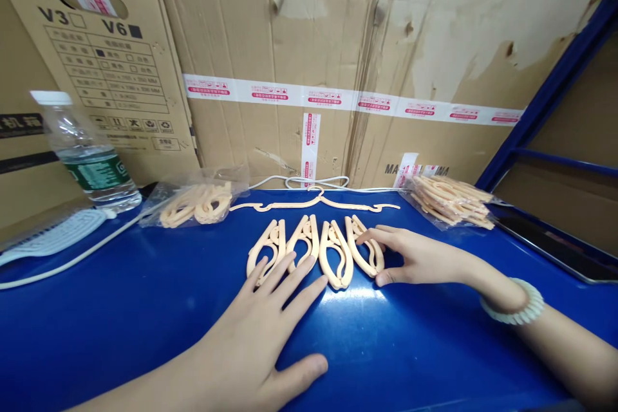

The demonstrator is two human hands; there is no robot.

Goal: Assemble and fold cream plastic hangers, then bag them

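Several folded peach plastic hangers stand in a row on the blue table (159,309). My left hand (255,328) is spread flat, its fingertips at the near ends of the folded hangers on the left (265,241). At the right end of the row, my right hand (420,257) has its thumb and fingers around a folded hanger (356,254), which still rests on the table. Between the two hands lies another folded hanger (326,254). Behind the row, an unfolded hanger (294,205) lies with its hook pointing away from me.
Clear bags of folded hangers lie at back left (212,203) and back right (449,199). A water bottle (99,170) stands at left, near a white cable (72,264). Cardboard boxes (270,26) wall the back. A dark flat device (555,241) lies at right.
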